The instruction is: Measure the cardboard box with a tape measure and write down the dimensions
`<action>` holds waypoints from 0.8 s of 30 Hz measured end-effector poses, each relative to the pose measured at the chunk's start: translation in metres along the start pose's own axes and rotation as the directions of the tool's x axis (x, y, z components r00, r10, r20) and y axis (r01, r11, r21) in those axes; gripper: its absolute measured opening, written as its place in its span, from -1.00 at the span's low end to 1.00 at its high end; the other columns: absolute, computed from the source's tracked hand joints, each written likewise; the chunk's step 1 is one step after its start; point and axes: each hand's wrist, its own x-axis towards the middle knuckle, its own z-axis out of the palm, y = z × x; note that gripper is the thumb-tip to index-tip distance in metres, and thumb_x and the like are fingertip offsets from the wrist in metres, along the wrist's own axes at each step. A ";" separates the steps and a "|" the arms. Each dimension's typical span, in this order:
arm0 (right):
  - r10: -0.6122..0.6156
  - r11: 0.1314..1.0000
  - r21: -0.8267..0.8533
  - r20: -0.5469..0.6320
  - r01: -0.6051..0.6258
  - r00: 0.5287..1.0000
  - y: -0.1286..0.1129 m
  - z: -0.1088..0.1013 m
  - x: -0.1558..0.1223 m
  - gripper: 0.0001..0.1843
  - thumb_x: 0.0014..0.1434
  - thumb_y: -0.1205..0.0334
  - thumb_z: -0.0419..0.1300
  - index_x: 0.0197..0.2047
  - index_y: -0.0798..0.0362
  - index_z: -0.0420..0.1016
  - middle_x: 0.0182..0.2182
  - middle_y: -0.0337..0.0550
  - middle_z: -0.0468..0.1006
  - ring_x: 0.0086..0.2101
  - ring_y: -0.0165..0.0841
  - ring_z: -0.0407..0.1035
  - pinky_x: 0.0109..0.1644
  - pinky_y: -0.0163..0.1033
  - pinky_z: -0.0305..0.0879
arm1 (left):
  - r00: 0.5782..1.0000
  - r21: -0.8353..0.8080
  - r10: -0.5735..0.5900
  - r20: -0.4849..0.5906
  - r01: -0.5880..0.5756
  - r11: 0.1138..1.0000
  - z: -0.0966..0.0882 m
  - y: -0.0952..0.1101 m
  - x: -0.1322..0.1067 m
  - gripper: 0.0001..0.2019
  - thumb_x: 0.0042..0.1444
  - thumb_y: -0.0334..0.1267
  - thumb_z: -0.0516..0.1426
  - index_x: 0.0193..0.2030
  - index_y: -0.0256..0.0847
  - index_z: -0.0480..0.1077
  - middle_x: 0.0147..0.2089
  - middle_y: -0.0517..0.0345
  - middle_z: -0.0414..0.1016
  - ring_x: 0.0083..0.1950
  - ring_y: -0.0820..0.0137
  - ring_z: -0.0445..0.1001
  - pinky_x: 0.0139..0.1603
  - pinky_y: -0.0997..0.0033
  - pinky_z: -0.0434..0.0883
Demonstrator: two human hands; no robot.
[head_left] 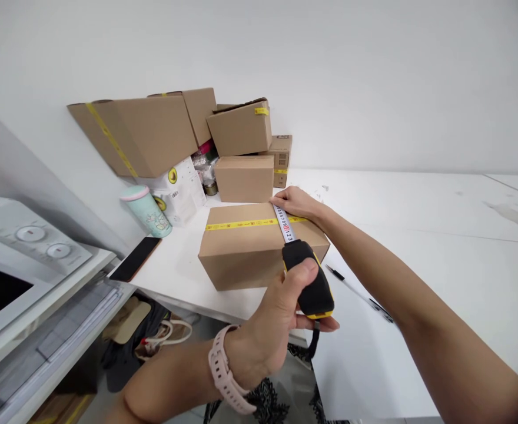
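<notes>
While the left hand (272,315) has its fingers wrapped round the tape measure (316,294), thumb on top, at the near side of the box (236,241), a loosened hold could let the case tip and lift the blade (283,219). Drawn out over the box's top and across the yellow strip (241,224), the blade could bow or lie askew, which would spoil any reading. Because the box rests close to the front edge of the desk (179,259), a hard pull toward the body could drag it that way. At the box's far edge, the right hand's (298,201) fingers appear to pinch the blade's tip, hiding it; if they slip, the blade could snap back toward the left hand. Just beyond stands a carton (243,181), a tilted one (239,129) above it, and a knock might shift either.
</notes>
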 end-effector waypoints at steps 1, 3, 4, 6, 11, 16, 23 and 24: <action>-0.010 1.000 0.013 0.017 0.009 1.000 0.000 0.001 0.000 -0.53 0.32 0.03 0.08 -0.60 0.01 0.26 -0.62 -0.31 0.17 -0.51 -0.40 0.07 -0.37 -0.23 0.02 | 1.000 0.007 -0.004 -0.001 0.004 1.000 0.001 -0.001 -0.001 -0.39 0.06 0.28 0.28 -0.02 -0.21 0.38 -0.18 0.05 0.38 -0.23 0.32 0.41 -0.15 0.16 0.57; -0.020 0.998 0.055 0.038 0.018 0.999 0.001 0.002 0.000 -0.53 0.32 0.03 0.08 -0.60 0.01 0.23 -0.61 -0.33 0.13 -0.51 -0.42 0.02 -0.38 -0.23 -0.01 | 1.000 0.021 -0.012 -0.003 0.012 1.000 0.002 -0.002 -0.003 -0.37 0.05 0.31 0.27 -0.02 -0.21 0.37 -0.18 0.05 0.38 -0.25 0.33 0.43 -0.14 0.16 0.56; -0.026 0.997 0.073 0.044 0.023 0.999 0.001 0.002 0.000 -0.54 0.31 0.02 0.09 -0.59 0.01 0.25 -0.61 -0.33 0.13 -0.51 -0.42 0.02 -0.38 -0.23 -0.01 | 1.000 0.028 -0.016 -0.002 0.016 0.999 0.002 -0.003 -0.003 -0.36 0.04 0.33 0.26 -0.03 -0.22 0.36 -0.18 0.06 0.37 -0.26 0.33 0.44 -0.14 0.16 0.56; -0.042 0.994 0.099 0.052 0.037 0.998 0.003 0.002 0.001 -0.55 0.31 0.01 0.09 -0.57 0.02 0.31 -0.60 -0.32 0.16 -0.50 -0.41 0.03 -0.37 -0.23 0.01 | 1.000 0.045 -0.021 0.006 0.020 0.999 0.003 -0.003 -0.005 -0.36 0.02 0.33 0.26 -0.06 -0.22 0.34 -0.19 0.08 0.37 -0.28 0.34 0.45 -0.14 0.17 0.55; -0.030 0.994 0.105 0.043 0.025 0.999 0.004 0.001 0.001 -0.57 0.29 -0.04 0.14 -0.54 0.02 0.38 -0.59 -0.29 0.24 -0.48 -0.37 0.12 -0.32 -0.22 0.08 | 0.999 0.087 -0.022 0.024 0.020 0.996 0.007 -0.005 -0.016 -0.40 0.04 0.30 0.27 -0.08 -0.20 0.31 -0.22 0.11 0.35 -0.26 0.37 0.39 -0.19 0.26 0.53; -0.018 0.993 0.120 0.037 0.013 0.999 0.001 0.001 -0.001 -0.57 0.27 -0.06 0.17 -0.53 0.01 0.41 -0.58 -0.27 0.30 -0.46 -0.35 0.19 -0.28 -0.21 0.14 | 0.996 0.097 -0.070 0.057 0.064 0.993 0.009 -0.006 -0.026 -0.35 -0.05 0.29 0.34 -0.07 -0.17 0.28 -0.21 0.15 0.32 -0.24 0.39 0.36 -0.22 0.36 0.50; -0.008 0.992 0.123 0.027 0.005 1.000 0.000 0.002 0.000 -0.54 0.24 -0.13 0.19 -0.55 0.01 0.39 -0.59 -0.27 0.29 -0.45 -0.33 0.21 -0.28 -0.20 0.16 | 0.994 0.104 -0.090 0.055 0.083 0.991 0.012 -0.004 -0.027 -0.35 -0.06 0.28 0.35 -0.07 -0.14 0.26 -0.18 0.14 0.31 -0.23 0.38 0.35 -0.23 0.36 0.49; -0.010 0.993 0.121 0.028 0.006 1.000 0.000 0.001 0.000 -0.53 0.25 -0.13 0.19 -0.55 0.01 0.40 -0.59 -0.27 0.29 -0.46 -0.33 0.20 -0.29 -0.20 0.17 | 0.994 0.096 -0.092 0.058 0.086 0.992 0.012 -0.004 -0.026 -0.35 -0.07 0.28 0.35 -0.07 -0.14 0.26 -0.18 0.14 0.31 -0.23 0.38 0.35 -0.23 0.37 0.49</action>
